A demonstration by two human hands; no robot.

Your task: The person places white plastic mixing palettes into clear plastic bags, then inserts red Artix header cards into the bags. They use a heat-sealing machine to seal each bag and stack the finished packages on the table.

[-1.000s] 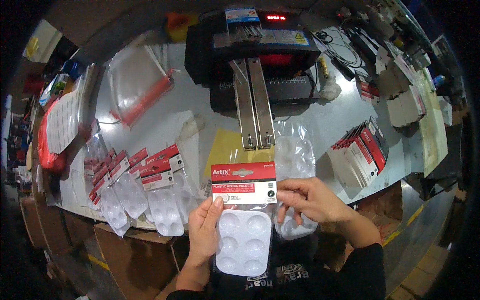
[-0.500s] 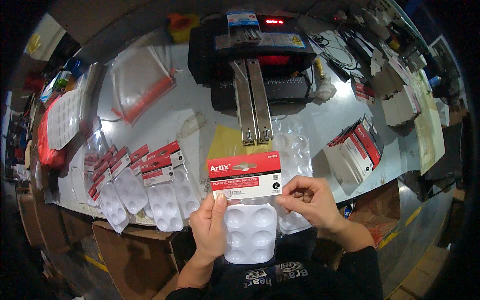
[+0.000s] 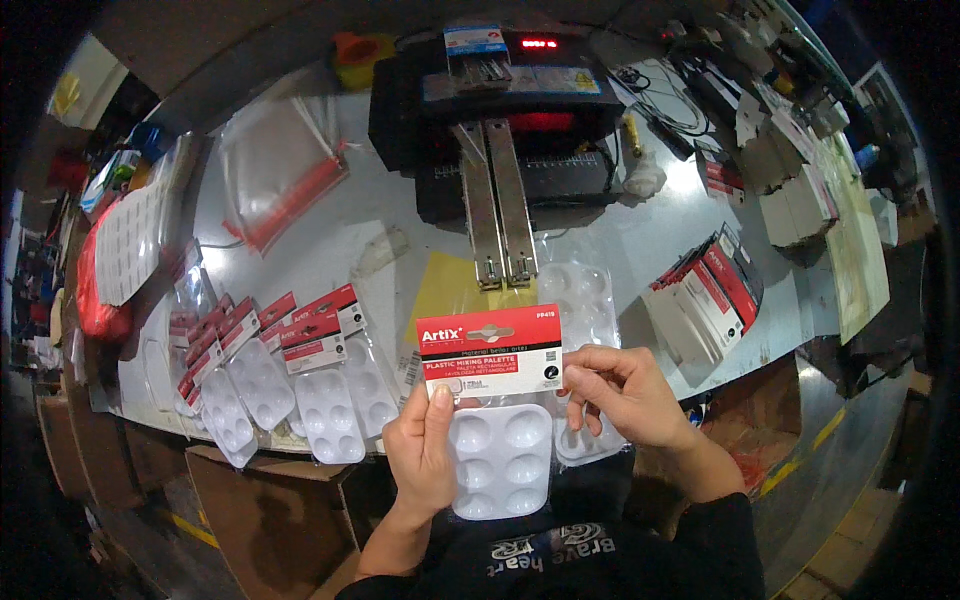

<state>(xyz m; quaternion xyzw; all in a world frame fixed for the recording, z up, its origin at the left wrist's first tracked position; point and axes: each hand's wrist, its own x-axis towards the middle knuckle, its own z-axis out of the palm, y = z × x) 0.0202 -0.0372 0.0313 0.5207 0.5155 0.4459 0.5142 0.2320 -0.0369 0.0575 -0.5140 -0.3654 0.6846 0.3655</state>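
Observation:
In front of me is a white plastic paint palette with round wells, in a clear bag topped by a red, black and white header card. My left hand grips it, thumb on the front of the card's lower left corner. My right hand is beside the card's right edge, its fingers loosely bent and apart, with nothing seen in them. Behind that hand lies another white palette in clear wrap, partly hidden. Several carded, bagged palettes overlap on the table at left.
A black machine with a red display and two metal rails stands at the back. Clear bags with red strips lie back left. Stacked header cards are at right, near cartons. Yellow sheet lies under the rails.
My right hand has shifted slightly right and its fingers have loosened from the card's edge. My left hand keeps its grip on the palette pack. The view has moved slightly.

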